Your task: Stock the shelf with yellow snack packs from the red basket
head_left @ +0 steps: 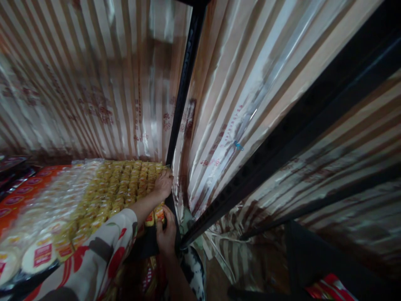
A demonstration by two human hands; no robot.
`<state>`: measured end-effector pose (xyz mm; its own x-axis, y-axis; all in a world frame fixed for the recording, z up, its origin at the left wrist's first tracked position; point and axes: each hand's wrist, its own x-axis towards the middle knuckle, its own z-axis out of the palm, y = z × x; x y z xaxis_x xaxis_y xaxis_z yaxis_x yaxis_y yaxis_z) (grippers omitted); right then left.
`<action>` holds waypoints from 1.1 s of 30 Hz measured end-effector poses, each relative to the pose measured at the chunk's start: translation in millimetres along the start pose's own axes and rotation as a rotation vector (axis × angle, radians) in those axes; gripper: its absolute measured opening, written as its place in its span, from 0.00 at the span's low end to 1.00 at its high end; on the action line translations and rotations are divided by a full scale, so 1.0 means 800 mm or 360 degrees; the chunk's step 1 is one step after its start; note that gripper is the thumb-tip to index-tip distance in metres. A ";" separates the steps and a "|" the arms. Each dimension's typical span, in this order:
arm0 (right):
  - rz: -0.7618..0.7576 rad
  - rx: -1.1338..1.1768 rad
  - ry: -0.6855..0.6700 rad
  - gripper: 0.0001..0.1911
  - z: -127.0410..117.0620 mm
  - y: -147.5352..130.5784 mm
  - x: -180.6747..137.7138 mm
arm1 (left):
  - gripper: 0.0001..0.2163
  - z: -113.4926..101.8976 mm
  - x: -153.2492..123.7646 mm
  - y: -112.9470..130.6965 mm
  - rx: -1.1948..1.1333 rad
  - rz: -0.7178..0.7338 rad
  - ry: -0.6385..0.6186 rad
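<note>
striped sheeting [125, 71] hangs behind a dark post [184, 90] and a block of yellow packets [125, 184] in close rows. the left hand [163, 184] lies at the far end of the rightmost row, its grip hard to tell; the right hand [166, 234] has a narrow grip, thumb and fingers flanking the front packet [160, 215] at that row's near end.

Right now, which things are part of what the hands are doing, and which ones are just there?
Part of it:
left hand, at the far end of the rows
right hand
yellow packet, at the right hand's fingers
rows of yellow packets

Just there:
white round packs
orange packaging
red wrapper
black post
striped sheeting
</note>
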<state>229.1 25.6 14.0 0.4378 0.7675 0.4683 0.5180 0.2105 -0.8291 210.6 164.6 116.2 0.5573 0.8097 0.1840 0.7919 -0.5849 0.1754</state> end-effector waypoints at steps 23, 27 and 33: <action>0.0000 0.0018 0.0001 0.17 0.004 0.006 0.000 | 0.12 -0.033 -0.092 -0.014 -0.0306 -0.0182 0.0424; 0.0018 0.0028 -0.0012 0.19 0.006 0.007 -0.001 | 0.11 -0.034 -0.170 -0.019 -0.0234 -0.0282 0.0470; 0.0111 -0.0003 -0.0079 0.23 0.009 0.009 -0.002 | 0.18 -0.015 -0.231 -0.030 0.0057 -0.0407 0.0401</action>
<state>226.7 30.4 4.6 0.4360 0.8093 0.3936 0.4887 0.1543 -0.8587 85.6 28.4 89.4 0.2647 0.8898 0.3717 0.9085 -0.3593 0.2133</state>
